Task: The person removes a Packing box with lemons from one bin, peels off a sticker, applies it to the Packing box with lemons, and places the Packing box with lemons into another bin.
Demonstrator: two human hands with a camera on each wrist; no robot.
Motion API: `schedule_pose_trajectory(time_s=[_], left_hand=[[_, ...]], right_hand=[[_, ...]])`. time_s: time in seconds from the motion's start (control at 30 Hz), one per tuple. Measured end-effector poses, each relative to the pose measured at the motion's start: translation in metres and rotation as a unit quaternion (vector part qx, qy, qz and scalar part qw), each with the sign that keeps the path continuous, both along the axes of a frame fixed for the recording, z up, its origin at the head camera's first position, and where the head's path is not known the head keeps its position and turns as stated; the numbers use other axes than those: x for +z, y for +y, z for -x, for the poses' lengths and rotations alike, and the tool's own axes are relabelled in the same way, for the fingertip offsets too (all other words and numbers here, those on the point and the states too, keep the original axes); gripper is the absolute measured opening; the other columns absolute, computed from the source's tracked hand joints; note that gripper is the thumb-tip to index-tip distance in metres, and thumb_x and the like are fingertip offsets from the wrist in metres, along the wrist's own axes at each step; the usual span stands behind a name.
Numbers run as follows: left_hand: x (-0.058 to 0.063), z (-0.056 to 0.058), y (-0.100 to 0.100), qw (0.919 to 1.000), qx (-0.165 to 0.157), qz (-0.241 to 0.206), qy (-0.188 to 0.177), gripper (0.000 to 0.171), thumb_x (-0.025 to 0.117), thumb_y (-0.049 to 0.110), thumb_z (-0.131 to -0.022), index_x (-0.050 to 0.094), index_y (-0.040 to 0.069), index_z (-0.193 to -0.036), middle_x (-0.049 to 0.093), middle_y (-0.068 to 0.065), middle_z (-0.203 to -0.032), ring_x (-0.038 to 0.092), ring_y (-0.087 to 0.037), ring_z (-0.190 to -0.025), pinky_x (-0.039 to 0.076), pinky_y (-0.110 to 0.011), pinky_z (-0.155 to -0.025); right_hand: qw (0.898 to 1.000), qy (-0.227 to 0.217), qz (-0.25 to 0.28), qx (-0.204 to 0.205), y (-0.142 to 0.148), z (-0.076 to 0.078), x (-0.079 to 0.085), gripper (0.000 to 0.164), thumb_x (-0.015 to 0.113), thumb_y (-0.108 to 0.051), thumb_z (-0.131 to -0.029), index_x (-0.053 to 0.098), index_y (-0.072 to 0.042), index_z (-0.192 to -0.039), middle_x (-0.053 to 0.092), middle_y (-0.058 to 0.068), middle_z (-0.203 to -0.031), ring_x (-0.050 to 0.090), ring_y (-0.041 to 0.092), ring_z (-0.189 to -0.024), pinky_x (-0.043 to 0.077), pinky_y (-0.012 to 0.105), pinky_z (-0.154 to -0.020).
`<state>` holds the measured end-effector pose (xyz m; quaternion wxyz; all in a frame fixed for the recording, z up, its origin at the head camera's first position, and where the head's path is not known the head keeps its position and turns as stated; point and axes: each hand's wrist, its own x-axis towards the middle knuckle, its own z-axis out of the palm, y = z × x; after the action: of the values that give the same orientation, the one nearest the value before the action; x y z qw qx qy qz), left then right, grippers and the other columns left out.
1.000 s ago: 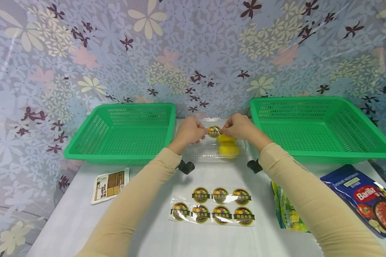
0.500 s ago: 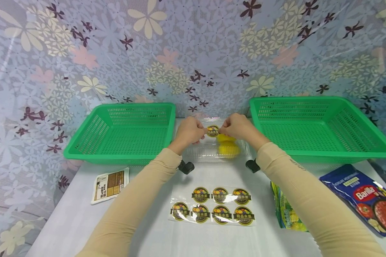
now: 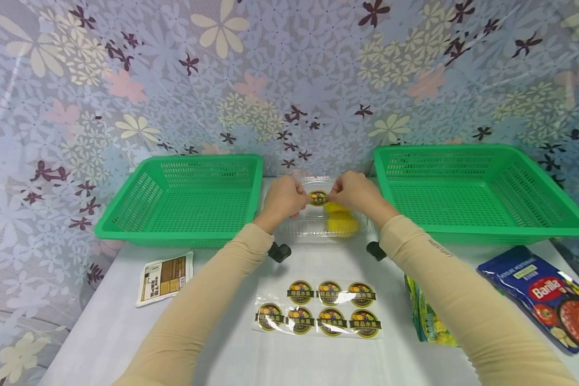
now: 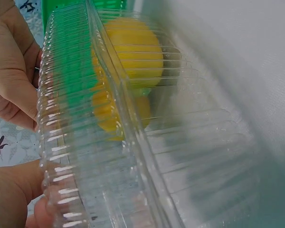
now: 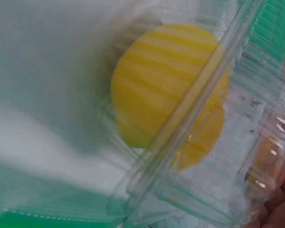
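A clear plastic clamshell box lies shut between the two baskets, with yellow lemon-like fruits inside its right half. Over its lid is a round black-and-gold sticker printed with fruit. My left hand pinches the sticker's left edge, and my right hand pinches its right edge. Whether the sticker touches the lid, I cannot tell. In both wrist views the ribbed box covers parts of the fingers; the yellow fruit shows large through the plastic in the right one.
Green baskets stand left and right of the box. A sheet with several matching stickers lies in front. A brown-and-white packet is at left; a green packet and a blue Barilla pouch lie at right.
My right hand and the sticker have shifted slightly to the left over the lid. The left hand has barely moved, and both keep hold of the sticker.
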<state>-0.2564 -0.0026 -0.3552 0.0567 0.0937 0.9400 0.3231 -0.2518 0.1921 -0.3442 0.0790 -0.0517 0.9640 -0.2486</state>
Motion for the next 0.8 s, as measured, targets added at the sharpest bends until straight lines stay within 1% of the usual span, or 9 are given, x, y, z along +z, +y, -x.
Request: schedule_pose_trajectory(time_s=[0.07, 0.2, 0.37, 0.47, 0.53, 0.6, 0.7, 0.8], left_hand=[[0.0, 0.0, 0.001, 1.0, 0.001, 0.006, 0.0, 0.033, 0.075, 0.024, -0.102, 0.069, 0.012, -0.072, 0.072, -0.004, -0.066, 0.059, -0.011, -0.047, 0.053, -0.025, -0.054], [-0.001, 0.002, 0.001, 0.9998, 0.001, 0.02, 0.002, 0.022, 0.077, 0.025, -0.101, 0.074, 0.01, -0.086, 0.067, 0.001, -0.063, 0.059, -0.011, -0.046, 0.051, -0.025, -0.052], [-0.002, 0.004, 0.002, 0.9994, -0.004, 0.032, 0.01, 0.011, 0.077, 0.023, -0.101, 0.074, 0.014, -0.095, 0.07, 0.001, -0.063, 0.058, -0.01, -0.044, 0.045, -0.024, -0.047], [-0.002, 0.004, 0.002, 0.9994, -0.01, 0.029, 0.013, 0.006, 0.077, 0.022, -0.1, 0.078, 0.017, -0.098, 0.072, 0.0, -0.066, 0.058, -0.01, -0.045, 0.043, -0.023, -0.045], [-0.003, 0.003, 0.001, 0.9994, -0.013, 0.025, 0.018, 0.006, 0.077, 0.021, -0.1, 0.08, 0.017, -0.099, 0.074, -0.001, -0.069, 0.058, -0.009, -0.046, 0.043, -0.022, -0.046], [-0.003, 0.002, 0.001, 0.9992, -0.017, 0.019, 0.03, 0.006, 0.077, 0.02, -0.1, 0.082, 0.016, -0.098, 0.076, -0.002, -0.073, 0.06, -0.01, -0.048, 0.044, -0.022, -0.047], [-0.005, -0.001, -0.001, 0.9976, -0.025, 0.019, 0.062, 0.006, 0.08, 0.019, -0.097, 0.083, 0.015, -0.094, 0.079, -0.003, -0.08, 0.061, -0.011, -0.057, 0.045, -0.022, -0.051], [-0.007, -0.003, -0.003, 0.9946, -0.036, 0.025, 0.094, 0.008, 0.081, 0.019, -0.094, 0.083, 0.014, -0.088, 0.079, -0.002, -0.084, 0.061, -0.013, -0.067, 0.046, -0.022, -0.056]], right_hand=[[1.0, 0.004, -0.002, -0.003, 0.0, 0.0, -0.001, 0.021, 0.075, -0.026, -0.099, 0.077, -0.005, -0.095, 0.074, 0.007, -0.089, 0.061, 0.023, -0.081, 0.051, 0.032, -0.072], [1.0, 0.018, -0.008, -0.007, -0.001, -0.001, -0.003, 0.019, 0.077, -0.026, -0.098, 0.075, -0.008, -0.093, 0.075, 0.01, -0.094, 0.062, 0.024, -0.082, 0.051, 0.033, -0.072], [0.999, 0.039, -0.021, -0.005, -0.003, -0.002, -0.004, 0.016, 0.078, -0.025, -0.098, 0.071, -0.012, -0.094, 0.076, 0.014, -0.099, 0.064, 0.028, -0.083, 0.051, 0.036, -0.069], [0.999, 0.046, -0.027, 0.003, -0.004, -0.003, -0.005, 0.012, 0.076, -0.024, -0.1, 0.071, -0.014, -0.098, 0.078, 0.014, -0.1, 0.069, 0.03, -0.089, 0.055, 0.038, -0.071], [0.998, 0.052, -0.031, 0.007, -0.005, -0.004, -0.006, 0.009, 0.075, -0.024, -0.101, 0.073, -0.014, -0.101, 0.078, 0.013, -0.101, 0.07, 0.031, -0.092, 0.057, 0.041, -0.073], [0.998, 0.057, -0.032, 0.011, -0.005, -0.006, -0.007, 0.009, 0.073, -0.023, -0.102, 0.075, -0.014, -0.102, 0.078, 0.013, -0.102, 0.071, 0.031, -0.093, 0.058, 0.041, -0.074], [0.997, 0.066, -0.03, 0.014, -0.005, -0.008, -0.009, 0.01, 0.072, -0.022, -0.103, 0.077, -0.013, -0.103, 0.077, 0.013, -0.1, 0.069, 0.03, -0.089, 0.057, 0.04, -0.072], [0.997, 0.077, -0.029, 0.014, -0.005, -0.01, -0.011, 0.011, 0.074, -0.022, -0.103, 0.079, -0.012, -0.102, 0.076, 0.012, -0.097, 0.068, 0.028, -0.084, 0.056, 0.038, -0.07]])
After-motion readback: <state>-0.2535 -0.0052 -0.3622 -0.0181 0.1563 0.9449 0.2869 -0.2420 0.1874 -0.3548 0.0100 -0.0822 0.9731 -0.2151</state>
